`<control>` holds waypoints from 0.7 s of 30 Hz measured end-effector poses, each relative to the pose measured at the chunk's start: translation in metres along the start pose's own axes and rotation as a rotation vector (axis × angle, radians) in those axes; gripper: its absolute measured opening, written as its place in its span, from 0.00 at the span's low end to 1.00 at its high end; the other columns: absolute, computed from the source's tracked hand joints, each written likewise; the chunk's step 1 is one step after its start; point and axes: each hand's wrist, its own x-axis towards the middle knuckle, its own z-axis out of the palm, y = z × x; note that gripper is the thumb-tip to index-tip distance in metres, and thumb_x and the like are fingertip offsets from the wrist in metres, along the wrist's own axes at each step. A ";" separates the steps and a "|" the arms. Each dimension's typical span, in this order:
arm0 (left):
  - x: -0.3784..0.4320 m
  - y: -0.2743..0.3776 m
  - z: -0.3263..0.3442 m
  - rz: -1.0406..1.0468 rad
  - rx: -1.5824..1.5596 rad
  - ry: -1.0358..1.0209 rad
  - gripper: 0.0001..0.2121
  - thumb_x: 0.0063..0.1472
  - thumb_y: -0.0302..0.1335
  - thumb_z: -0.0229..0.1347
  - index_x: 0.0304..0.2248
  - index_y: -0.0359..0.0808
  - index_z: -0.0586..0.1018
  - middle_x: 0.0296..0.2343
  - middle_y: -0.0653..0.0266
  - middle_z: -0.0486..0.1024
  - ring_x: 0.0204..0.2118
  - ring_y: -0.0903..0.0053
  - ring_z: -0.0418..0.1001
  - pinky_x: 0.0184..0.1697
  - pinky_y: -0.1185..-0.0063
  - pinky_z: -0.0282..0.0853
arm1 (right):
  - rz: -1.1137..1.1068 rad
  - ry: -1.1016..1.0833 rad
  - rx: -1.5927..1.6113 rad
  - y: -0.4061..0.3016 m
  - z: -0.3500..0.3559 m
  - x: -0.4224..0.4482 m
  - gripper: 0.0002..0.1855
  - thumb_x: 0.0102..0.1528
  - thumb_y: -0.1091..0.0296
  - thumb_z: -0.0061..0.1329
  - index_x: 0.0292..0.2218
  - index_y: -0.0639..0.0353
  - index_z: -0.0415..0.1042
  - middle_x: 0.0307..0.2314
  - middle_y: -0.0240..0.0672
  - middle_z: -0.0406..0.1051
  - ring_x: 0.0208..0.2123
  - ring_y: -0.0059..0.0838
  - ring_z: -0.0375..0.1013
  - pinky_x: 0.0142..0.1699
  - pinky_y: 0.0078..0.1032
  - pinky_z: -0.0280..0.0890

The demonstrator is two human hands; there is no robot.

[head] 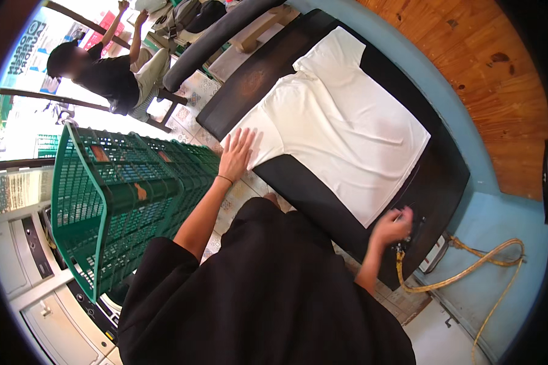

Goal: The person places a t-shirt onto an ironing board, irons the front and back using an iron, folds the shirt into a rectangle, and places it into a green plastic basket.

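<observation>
A white short-sleeved shirt (pixel 333 123) lies spread on a black padded ironing board (pixel 443 182), with some creases across its body. My left hand (pixel 236 155) rests flat on the near sleeve, palm down, and wears a thin dark band at the wrist. Close to the shirt's hem corner is my right hand (pixel 392 224), blurred and with curled fingers; whether it holds anything is unclear. A thin thread or cord runs by the hem above it. Just below that hand, a yellow hose (pixel 431 286) ends at metal fittings on a dark object, hard to make out against the board.
Stacked green plastic crates (pixel 141 191) stand at my left, beside white machines with control panels (pixel 64 315). A person (pixel 114 75) sits far left by the windows. A blue wall ledge (pixel 456 150) borders the board's right side. Bags (pixel 187 23) lie at the top.
</observation>
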 end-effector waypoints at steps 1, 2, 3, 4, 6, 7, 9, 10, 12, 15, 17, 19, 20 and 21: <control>-0.011 0.013 0.002 0.013 0.023 -0.030 0.28 0.69 0.35 0.45 0.66 0.43 0.55 0.66 0.60 0.52 0.70 0.63 0.44 0.71 0.61 0.37 | 0.071 0.075 -0.273 0.035 -0.010 0.008 0.19 0.55 0.61 0.52 0.45 0.62 0.72 0.36 0.48 0.74 0.39 0.49 0.73 0.46 0.45 0.66; -0.023 0.019 0.005 -0.011 0.004 -0.055 0.29 0.69 0.37 0.44 0.67 0.42 0.54 0.66 0.60 0.51 0.70 0.62 0.43 0.70 0.60 0.37 | 0.141 0.150 -0.540 0.068 -0.017 0.013 0.23 0.58 0.55 0.51 0.48 0.62 0.72 0.38 0.49 0.74 0.40 0.49 0.73 0.48 0.44 0.66; -0.037 0.019 0.015 -0.088 -0.006 -0.063 0.29 0.70 0.38 0.44 0.67 0.42 0.54 0.66 0.59 0.50 0.70 0.62 0.43 0.70 0.60 0.37 | 0.285 -0.070 -0.525 0.096 -0.020 0.013 0.28 0.59 0.48 0.48 0.51 0.63 0.70 0.41 0.52 0.73 0.43 0.49 0.73 0.50 0.44 0.66; -0.043 0.018 0.027 -0.160 -0.024 -0.068 0.29 0.70 0.39 0.44 0.67 0.41 0.53 0.67 0.58 0.49 0.70 0.61 0.43 0.70 0.60 0.38 | 0.426 -0.284 -0.508 0.128 -0.018 0.012 0.34 0.61 0.41 0.44 0.53 0.64 0.69 0.45 0.54 0.72 0.47 0.50 0.72 0.52 0.44 0.66; -0.049 0.016 0.037 -0.252 -0.008 -0.035 0.30 0.70 0.39 0.44 0.67 0.40 0.54 0.66 0.56 0.50 0.70 0.60 0.44 0.69 0.59 0.39 | 0.427 -0.365 -0.275 0.171 -0.011 0.015 0.41 0.61 0.33 0.39 0.56 0.66 0.66 0.47 0.56 0.72 0.50 0.52 0.72 0.54 0.43 0.66; -0.062 0.011 0.039 -0.361 0.027 -0.021 0.30 0.70 0.39 0.45 0.66 0.39 0.54 0.66 0.54 0.50 0.70 0.59 0.45 0.69 0.58 0.41 | 0.440 -0.486 -0.269 0.158 -0.017 0.019 0.43 0.60 0.32 0.40 0.55 0.69 0.66 0.47 0.57 0.72 0.49 0.54 0.72 0.54 0.44 0.66; -0.067 0.000 0.050 -0.530 -0.046 0.088 0.28 0.69 0.38 0.46 0.64 0.39 0.58 0.63 0.52 0.56 0.67 0.59 0.52 0.67 0.59 0.47 | 0.296 -0.357 -0.245 0.159 -0.018 0.026 0.45 0.57 0.29 0.44 0.43 0.75 0.74 0.33 0.55 0.78 0.34 0.52 0.79 0.42 0.42 0.73; -0.064 -0.007 0.055 -0.674 -0.118 0.188 0.26 0.68 0.37 0.47 0.63 0.39 0.62 0.61 0.50 0.62 0.64 0.60 0.59 0.65 0.60 0.53 | 0.282 -0.346 -0.241 0.176 -0.011 0.037 0.45 0.57 0.29 0.44 0.43 0.75 0.74 0.33 0.55 0.78 0.34 0.52 0.79 0.42 0.42 0.73; -0.065 -0.022 0.060 -0.760 -0.391 0.289 0.20 0.66 0.32 0.50 0.55 0.36 0.71 0.49 0.48 0.76 0.51 0.59 0.75 0.55 0.65 0.67 | 0.629 -0.673 0.109 0.177 -0.009 0.059 0.45 0.53 0.26 0.49 0.28 0.75 0.74 0.20 0.49 0.75 0.19 0.43 0.77 0.27 0.37 0.72; -0.054 -0.037 0.080 -0.987 -0.803 0.359 0.16 0.65 0.31 0.55 0.47 0.30 0.74 0.37 0.55 0.81 0.38 0.73 0.80 0.43 0.75 0.73 | 0.678 -0.625 0.105 0.162 -0.008 0.052 0.45 0.50 0.26 0.54 0.21 0.74 0.72 0.10 0.42 0.67 0.09 0.35 0.68 0.16 0.32 0.65; -0.040 -0.035 0.090 -1.026 -0.886 0.445 0.15 0.63 0.31 0.56 0.47 0.32 0.74 0.37 0.53 0.81 0.39 0.69 0.80 0.43 0.73 0.73 | 0.657 -0.572 0.069 0.121 -0.022 0.049 0.43 0.50 0.27 0.55 0.21 0.72 0.71 0.09 0.39 0.64 0.08 0.32 0.65 0.14 0.31 0.62; -0.031 -0.047 0.093 -1.156 -0.974 0.531 0.17 0.61 0.33 0.60 0.46 0.34 0.75 0.35 0.54 0.82 0.38 0.69 0.80 0.42 0.74 0.73 | 0.602 -0.584 0.129 0.059 -0.040 0.056 0.40 0.50 0.30 0.56 0.21 0.70 0.70 0.09 0.36 0.62 0.07 0.30 0.63 0.12 0.30 0.59; -0.027 -0.049 0.095 -1.171 -0.983 0.532 0.17 0.61 0.33 0.60 0.46 0.34 0.75 0.35 0.54 0.82 0.38 0.69 0.80 0.42 0.74 0.73 | 0.598 -0.677 0.157 0.023 -0.046 0.062 0.37 0.51 0.33 0.58 0.24 0.68 0.72 0.09 0.34 0.62 0.08 0.26 0.62 0.12 0.28 0.58; -0.020 -0.050 0.094 -1.170 -1.097 0.525 0.18 0.60 0.34 0.61 0.46 0.34 0.75 0.33 0.56 0.81 0.37 0.72 0.79 0.41 0.75 0.73 | 0.539 -0.721 0.282 -0.011 -0.049 0.063 0.35 0.52 0.36 0.58 0.25 0.68 0.72 0.10 0.32 0.63 0.08 0.25 0.62 0.13 0.27 0.57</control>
